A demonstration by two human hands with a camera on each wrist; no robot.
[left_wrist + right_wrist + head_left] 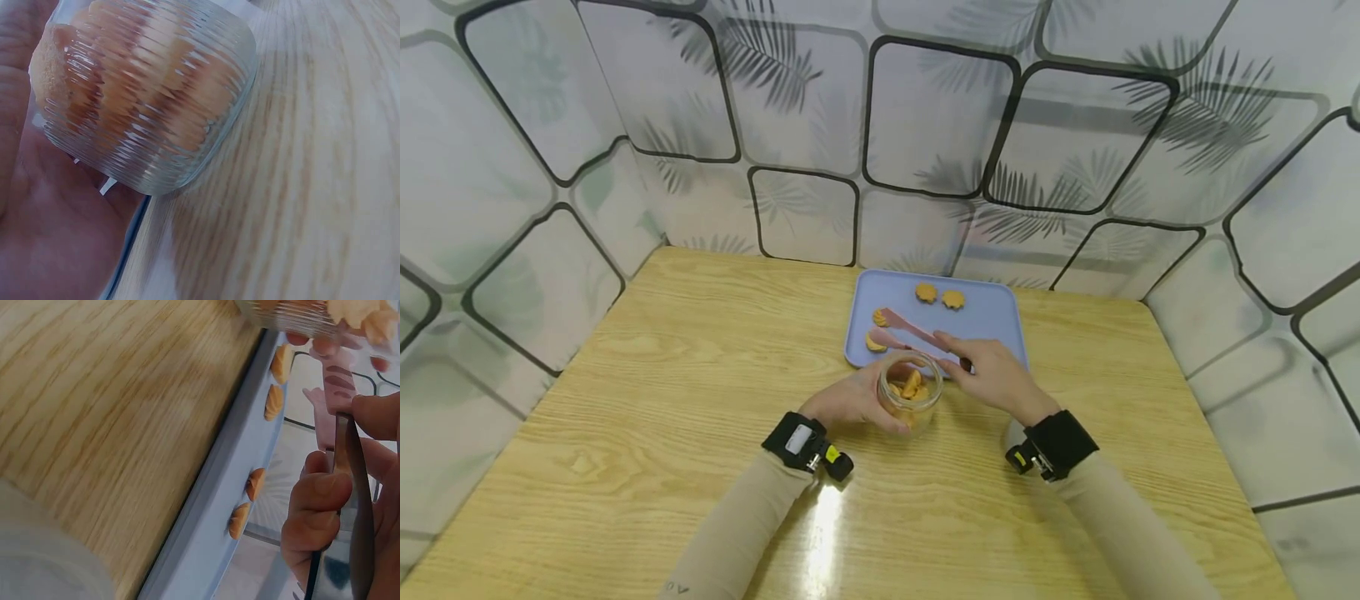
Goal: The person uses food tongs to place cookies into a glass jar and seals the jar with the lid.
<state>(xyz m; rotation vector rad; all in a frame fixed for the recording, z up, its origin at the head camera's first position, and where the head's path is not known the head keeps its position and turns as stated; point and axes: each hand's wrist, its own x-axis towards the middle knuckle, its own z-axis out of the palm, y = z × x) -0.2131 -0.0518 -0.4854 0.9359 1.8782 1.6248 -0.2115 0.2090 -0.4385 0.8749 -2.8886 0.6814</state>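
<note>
My left hand (850, 404) grips a ribbed glass jar (156, 169) round its left side. The jar has no lid on and holds several golden cookies (912, 385). In my right hand (996, 375) are tongs with pink tips (917, 327) and a metal handle (344, 450); the two arms stand apart. Their tips reach past the jar's rim, over the left part of a blue tray (992, 325), and overlap two cookies there in the head view. Nothing shows between the tips. Two more cookies (927, 292) lie toward the tray's back edge.
A whitish round object (50, 562) stands on the table near my right wrist, mostly hidden by it in the head view. The wooden table (700, 333) meets a patterned curtain (805, 212) behind the tray, with more curtain at both sides.
</note>
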